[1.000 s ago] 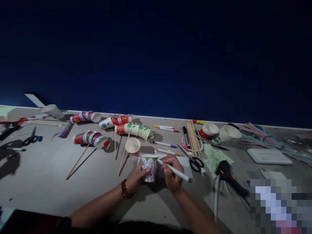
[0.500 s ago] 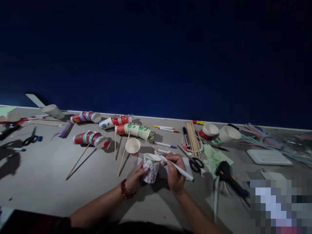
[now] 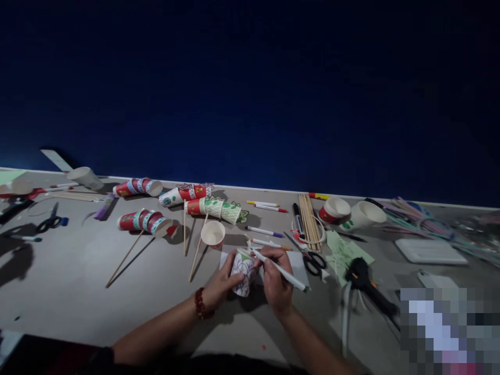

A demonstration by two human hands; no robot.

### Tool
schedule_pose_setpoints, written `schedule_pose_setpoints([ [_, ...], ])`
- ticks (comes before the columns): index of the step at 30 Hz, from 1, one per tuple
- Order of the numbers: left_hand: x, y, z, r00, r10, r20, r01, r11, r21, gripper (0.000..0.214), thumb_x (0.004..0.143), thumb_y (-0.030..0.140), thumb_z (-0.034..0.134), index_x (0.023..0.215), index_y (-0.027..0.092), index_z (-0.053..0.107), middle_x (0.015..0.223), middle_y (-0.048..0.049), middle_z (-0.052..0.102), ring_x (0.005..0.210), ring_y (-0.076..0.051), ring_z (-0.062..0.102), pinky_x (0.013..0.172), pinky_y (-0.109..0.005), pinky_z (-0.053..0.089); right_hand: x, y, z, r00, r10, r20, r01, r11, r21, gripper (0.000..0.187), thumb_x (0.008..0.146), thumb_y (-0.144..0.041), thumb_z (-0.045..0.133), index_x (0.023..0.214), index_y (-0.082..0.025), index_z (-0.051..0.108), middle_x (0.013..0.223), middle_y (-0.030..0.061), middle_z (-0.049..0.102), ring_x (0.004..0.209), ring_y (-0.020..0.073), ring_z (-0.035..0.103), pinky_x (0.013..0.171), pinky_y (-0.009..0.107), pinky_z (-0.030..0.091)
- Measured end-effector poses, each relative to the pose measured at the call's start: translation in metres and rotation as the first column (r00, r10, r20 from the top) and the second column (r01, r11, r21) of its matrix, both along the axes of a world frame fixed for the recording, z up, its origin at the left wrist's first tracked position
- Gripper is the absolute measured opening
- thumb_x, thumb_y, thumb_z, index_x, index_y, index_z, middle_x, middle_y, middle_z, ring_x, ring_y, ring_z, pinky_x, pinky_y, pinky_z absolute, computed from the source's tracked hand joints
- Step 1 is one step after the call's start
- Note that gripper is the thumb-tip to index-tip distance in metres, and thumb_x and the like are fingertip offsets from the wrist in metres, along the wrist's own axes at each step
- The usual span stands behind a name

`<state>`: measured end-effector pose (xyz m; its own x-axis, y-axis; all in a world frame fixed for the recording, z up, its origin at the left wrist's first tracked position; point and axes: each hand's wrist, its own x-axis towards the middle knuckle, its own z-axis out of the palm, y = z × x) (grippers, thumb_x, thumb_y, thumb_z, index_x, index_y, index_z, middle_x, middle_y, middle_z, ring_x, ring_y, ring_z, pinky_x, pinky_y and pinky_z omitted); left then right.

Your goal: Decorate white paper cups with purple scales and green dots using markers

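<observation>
My left hand (image 3: 219, 285) grips a white paper cup (image 3: 242, 281) patterned with purple scallops and a green band near its rim. In my right hand (image 3: 278, 284) is a white marker pen (image 3: 287, 274) with a green end, its tip at the cup's upper right edge. Fingers of my right hand also seem to touch the cup's side. Beneath both hands lies a white sheet of paper (image 3: 300, 270). Just beyond the left hand stands another paper cup (image 3: 213, 234), its opening facing up.
Chained cup figures (image 3: 144, 223) on sticks lie to the left and behind. Scissors (image 3: 314, 263), wooden sticks (image 3: 310, 224) and crumpled green paper (image 3: 344, 250) are right of my hands. A black glue gun (image 3: 367, 286) rests farther right, near a white box (image 3: 429, 252). Several markers (image 3: 264, 232) lie ahead.
The cup has tilted and turned in my left hand, its opening now less visible. My right hand with the marker has shifted slightly left, closer against the cup.
</observation>
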<state>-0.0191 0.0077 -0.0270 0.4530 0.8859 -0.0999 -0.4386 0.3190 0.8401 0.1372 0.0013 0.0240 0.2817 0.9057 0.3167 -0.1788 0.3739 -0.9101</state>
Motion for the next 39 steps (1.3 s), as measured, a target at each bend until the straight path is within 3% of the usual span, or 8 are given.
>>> schedule_pose_setpoints([
  [3,-0.001,-0.001,0.006,0.996,0.014,-0.085,-0.012,0.999,0.033,0.077,0.072,0.044,0.089,0.137,0.024,0.054,0.132,-0.0094,0.065,0.121,-0.029,0.059,0.105,-0.04,0.044,0.002,0.0,0.005,0.999,0.009,0.048,-0.01,1.0,0.025,0.007,0.096,-0.029,0.06,0.095,-0.025,0.066,0.076,-0.0004,0.067,0.075,0.0199,0.066,0.077,0.037,0.057],
  [8,0.003,-0.001,0.013,0.998,0.053,-0.042,-0.058,0.99,-0.131,0.077,0.074,0.049,0.084,0.139,0.023,0.051,0.123,-0.0103,0.067,0.11,-0.028,0.063,0.094,-0.039,0.047,0.011,0.0,0.009,0.984,-0.062,0.165,0.034,0.985,0.168,0.01,0.092,-0.019,0.062,0.096,-0.027,0.067,0.076,0.0,0.067,0.085,0.0229,0.069,0.079,0.037,0.058],
  [12,0.003,-0.001,0.011,0.996,0.085,-0.038,-0.089,0.989,-0.114,0.077,0.071,0.047,0.087,0.136,0.023,0.054,0.12,-0.0093,0.067,0.109,-0.028,0.063,0.093,-0.038,0.047,0.017,0.0,0.011,0.941,-0.106,0.321,0.022,0.967,0.256,0.014,0.085,-0.013,0.06,0.087,-0.025,0.066,0.081,0.0014,0.068,0.079,0.0223,0.069,0.073,0.036,0.058],
  [19,0.002,-0.001,0.009,0.996,0.087,-0.012,-0.087,0.994,-0.07,0.067,0.074,0.045,0.085,0.131,0.024,0.056,0.121,-0.0085,0.067,0.112,-0.028,0.062,0.097,-0.039,0.046,0.017,-0.001,0.009,0.89,-0.129,0.437,0.024,0.971,0.238,0.015,0.084,-0.012,0.059,0.088,-0.025,0.065,0.083,0.0018,0.069,0.085,0.0231,0.071,0.076,0.037,0.059],
  [39,0.002,-0.002,0.01,0.995,0.094,-0.026,-0.094,0.995,-0.029,0.064,0.076,0.043,0.084,0.13,0.023,0.056,0.117,-0.0075,0.065,0.109,-0.026,0.06,0.095,-0.038,0.047,0.017,0.0,0.0,0.876,-0.091,0.474,-0.015,0.977,0.214,0.012,0.088,-0.015,0.059,0.092,-0.025,0.064,0.086,0.0039,0.068,0.087,0.0249,0.07,0.077,0.041,0.058],
])
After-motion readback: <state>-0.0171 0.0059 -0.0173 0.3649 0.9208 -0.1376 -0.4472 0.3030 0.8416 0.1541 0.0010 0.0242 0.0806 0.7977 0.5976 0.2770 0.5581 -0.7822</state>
